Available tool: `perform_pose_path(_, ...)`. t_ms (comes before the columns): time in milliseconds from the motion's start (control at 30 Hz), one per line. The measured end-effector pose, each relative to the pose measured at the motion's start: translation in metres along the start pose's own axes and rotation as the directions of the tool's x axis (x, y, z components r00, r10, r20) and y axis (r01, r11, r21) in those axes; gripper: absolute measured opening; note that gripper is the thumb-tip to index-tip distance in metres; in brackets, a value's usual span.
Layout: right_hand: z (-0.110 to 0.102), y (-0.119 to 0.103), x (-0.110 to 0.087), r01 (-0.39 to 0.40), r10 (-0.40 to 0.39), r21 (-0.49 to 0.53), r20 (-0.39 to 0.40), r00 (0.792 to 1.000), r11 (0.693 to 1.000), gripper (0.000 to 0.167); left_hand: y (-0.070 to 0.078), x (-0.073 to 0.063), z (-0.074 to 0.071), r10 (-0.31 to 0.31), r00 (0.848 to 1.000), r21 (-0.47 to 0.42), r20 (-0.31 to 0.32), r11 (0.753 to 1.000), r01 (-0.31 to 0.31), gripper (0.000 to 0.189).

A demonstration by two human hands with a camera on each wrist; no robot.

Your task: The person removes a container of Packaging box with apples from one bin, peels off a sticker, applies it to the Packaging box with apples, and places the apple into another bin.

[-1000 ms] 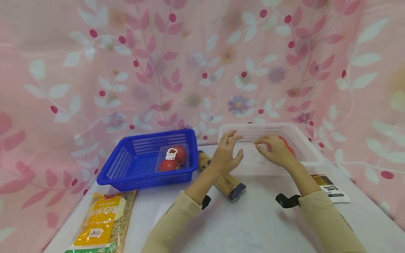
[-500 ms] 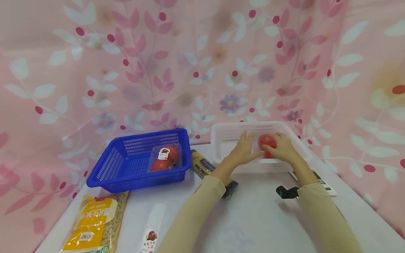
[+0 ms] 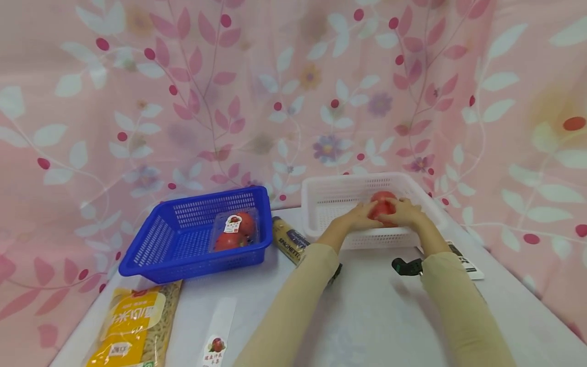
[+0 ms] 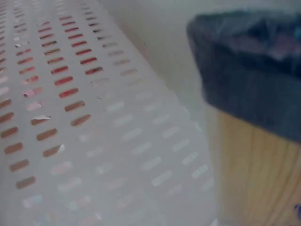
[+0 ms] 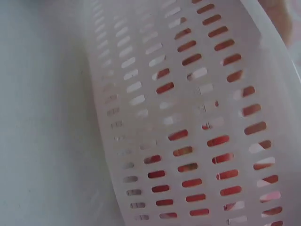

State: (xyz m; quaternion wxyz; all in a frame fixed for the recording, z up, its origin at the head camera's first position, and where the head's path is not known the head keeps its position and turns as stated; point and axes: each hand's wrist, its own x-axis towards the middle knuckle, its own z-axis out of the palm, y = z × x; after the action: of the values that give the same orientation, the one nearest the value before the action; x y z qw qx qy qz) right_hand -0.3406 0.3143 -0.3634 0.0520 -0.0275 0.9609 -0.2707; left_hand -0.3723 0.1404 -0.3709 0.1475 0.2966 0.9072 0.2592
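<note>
In the head view, red round fruits point(image 3: 383, 196) sit in the right part of the white slotted basket point(image 3: 316, 204). My left hand point(image 3: 357, 218) reaches over the near rim and grips them from the left. From the other side my right hand point(image 3: 405, 213) holds them, thumb in front. The hands hide the lower part of the fruits, so whether they are wrapped cannot be told. Both wrist views look at the basket's slotted wall point(image 4: 103, 132), with red showing through the slots point(image 5: 193, 183).
A blue basket point(image 3: 160, 255) at left holds a clear pack of red fruits point(image 3: 229, 240) with a label. Between the baskets lies a spaghetti pack point(image 3: 289, 242). A yellow pasta bag point(image 3: 133, 321), a sticker strip point(image 3: 215, 344) and a white-and-dark packet point(image 3: 465, 262) lie on the table.
My left hand has moved right and down into the white basket. Both hands have closed in on the red fruits from either side. The head view has shifted slightly.
</note>
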Motion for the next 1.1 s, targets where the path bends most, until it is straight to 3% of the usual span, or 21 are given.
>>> perform_pose_path(100,0.001,0.0,0.002,0.059,-0.06,0.023,0.022,0.998,0.998,0.084,-0.008,0.003,-0.002,-0.051,0.999,0.042,-0.006,0.998,0.051,0.077)
perform_pose_path(267,0.004,-0.004,0.004,0.144,-0.148,0.1,0.033,0.988,0.984,0.088,-0.022,0.006,-0.006,-0.046,0.999,0.114,0.001,0.992,0.046,0.077)
perform_pose_path(400,0.006,-0.007,0.005,0.187,-0.197,0.149,0.052,0.979,0.971,0.086,-0.029,0.007,-0.01,-0.029,1.0,0.085,-0.007,0.996,0.029,0.079)
perform_pose_path(633,0.007,-0.005,0.009,0.232,-0.237,0.092,0.042,0.971,0.968,0.087,-0.028,0.01,-0.01,0.007,0.999,0.069,-0.052,0.998,-0.004,0.08)
perform_pose_path(867,0.007,0.0,0.009,0.178,-0.181,0.044,0.064,0.981,0.983,0.099,-0.027,0.009,-0.008,0.015,0.998,0.024,-0.065,1.0,-0.013,0.082)
perform_pose_path(1000,0.006,0.001,0.009,0.224,-0.228,0.048,0.084,0.97,0.973,0.098,-0.028,0.009,-0.008,-0.001,0.998,-0.005,-0.068,1.0,0.0,0.082)
perform_pose_path(1100,0.005,0.002,0.009,0.239,-0.243,0.053,0.091,0.966,0.97,0.097,-0.029,0.011,-0.008,0.014,0.998,0.033,-0.054,0.999,-0.012,0.08)
